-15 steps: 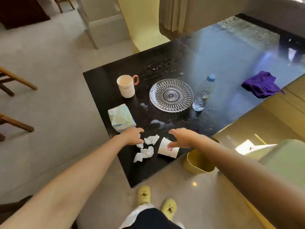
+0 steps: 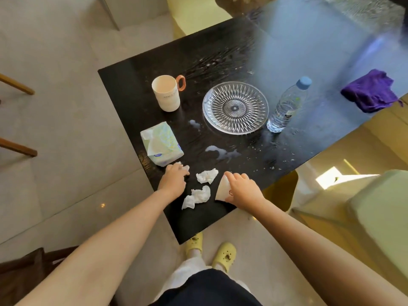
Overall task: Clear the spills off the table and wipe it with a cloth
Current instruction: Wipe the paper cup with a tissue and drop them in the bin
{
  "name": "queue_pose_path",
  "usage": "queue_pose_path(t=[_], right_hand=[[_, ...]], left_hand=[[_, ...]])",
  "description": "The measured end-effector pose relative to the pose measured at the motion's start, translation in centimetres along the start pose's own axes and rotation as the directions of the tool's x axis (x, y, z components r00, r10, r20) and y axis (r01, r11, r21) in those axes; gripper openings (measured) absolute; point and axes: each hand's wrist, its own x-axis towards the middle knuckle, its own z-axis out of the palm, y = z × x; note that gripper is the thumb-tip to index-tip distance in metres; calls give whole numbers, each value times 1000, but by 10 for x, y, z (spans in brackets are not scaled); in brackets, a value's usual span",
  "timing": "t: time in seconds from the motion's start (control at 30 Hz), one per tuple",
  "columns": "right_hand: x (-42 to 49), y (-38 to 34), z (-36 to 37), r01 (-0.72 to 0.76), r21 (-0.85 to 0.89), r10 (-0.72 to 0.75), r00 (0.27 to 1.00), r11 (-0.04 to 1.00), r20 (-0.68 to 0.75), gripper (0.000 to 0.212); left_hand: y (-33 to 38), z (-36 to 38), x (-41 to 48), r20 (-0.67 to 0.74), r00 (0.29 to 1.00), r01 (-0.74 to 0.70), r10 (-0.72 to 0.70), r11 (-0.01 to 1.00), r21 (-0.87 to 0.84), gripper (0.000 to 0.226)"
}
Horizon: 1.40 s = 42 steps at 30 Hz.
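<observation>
On the glossy black wooden table [image 2: 136, 85], which stands over a pale grey tiled floor [image 2: 55, 107], whitish puddles of spilled liquid [image 2: 223, 153] lie between a clear cut-glass plate [image 2: 235, 107] and the near corner. A cream ceramic mug with an orange handle [image 2: 166, 93] stands upright towards the far left, and a soft pack of tissues in pale green wrapping [image 2: 161, 144] sits at the left edge. Just right of the plate stands a clear plastic water bottle with a blue cap [image 2: 287, 107], and well apart from it, near the right edge, lies a crumpled purple cloth [image 2: 371, 91]. Two wooden chair legs [image 2: 17, 149] show at the far left, and a yellow bin [image 2: 280, 191] sits below the table's right side.

Near the corner lie crumpled white tissues, one upper wad [image 2: 207, 176] and one lower wad [image 2: 196, 197], between the two hands. The left hand [image 2: 173, 181] reaches palm down, fingers curled over a further scrap of tissue [image 2: 185, 167] beside the pack; whether it actually grips that scrap cannot be told. The right hand [image 2: 241, 191] lies over a tipped white paper cup with a red mark [image 2: 223, 188], fingers wrapped across its side. Yellow clogs [image 2: 225, 256] stand on the floor below.
</observation>
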Motion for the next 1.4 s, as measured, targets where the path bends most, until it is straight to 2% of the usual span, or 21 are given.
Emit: queue_pose_path(t=[0.1, 0.23, 0.4, 0.6, 0.63, 0.73, 0.83, 1.0, 1.1, 1.2, 1.4], right_hand=[[1, -1, 6, -12, 16, 12, 1000, 1000, 26, 82], [0, -2, 13, -17, 39, 18, 1000, 999, -22, 75], [2, 4, 12, -65, 169, 69, 997, 984, -19, 77], [-4, 11, 17, -116, 440, 158, 986, 890, -61, 81], [-6, 13, 18, -114, 467, 164, 984, 877, -68, 81], [-13, 18, 22, -112, 514, 177, 981, 850, -79, 79], [-19, 24, 25, -127, 547, 206, 975, 828, -85, 80], [-27, 30, 23, -126, 626, 245, 964, 769, -107, 78], [-32, 30, 21, -105, 676, 249, 961, 729, -118, 75], [-39, 31, 17, -104, 728, 258, 961, 678, -103, 74], [-54, 39, 9, -146, 844, 321, 946, 516, -33, 71]], left_hand=[[-4, 1, 2, -30, 999, 14, -16, 998, -62, 32], [3, -11, 6, -27, 999, 35, -40, 983, -182, 26], [22, -12, -13, -47, 998, -49, 39, 970, -237, 24], [36, 16, -39, 168, 975, -135, 148, 987, -84, 42], [36, 20, -40, 170, 973, -152, 158, 987, -48, 43], [36, 23, -39, 104, 979, -176, 175, 984, -3, 26], [37, 15, -34, 82, 988, -127, 132, 989, -71, 18], [45, -10, -8, -72, 992, -113, 101, 977, -182, 16], [57, -13, 8, 2, 996, -91, 93, 975, -204, 33], [66, -4, 15, 98, 994, -33, 45, 992, -125, 33], [69, 5, 13, 80, 994, -71, 69, 997, 26, 35]])
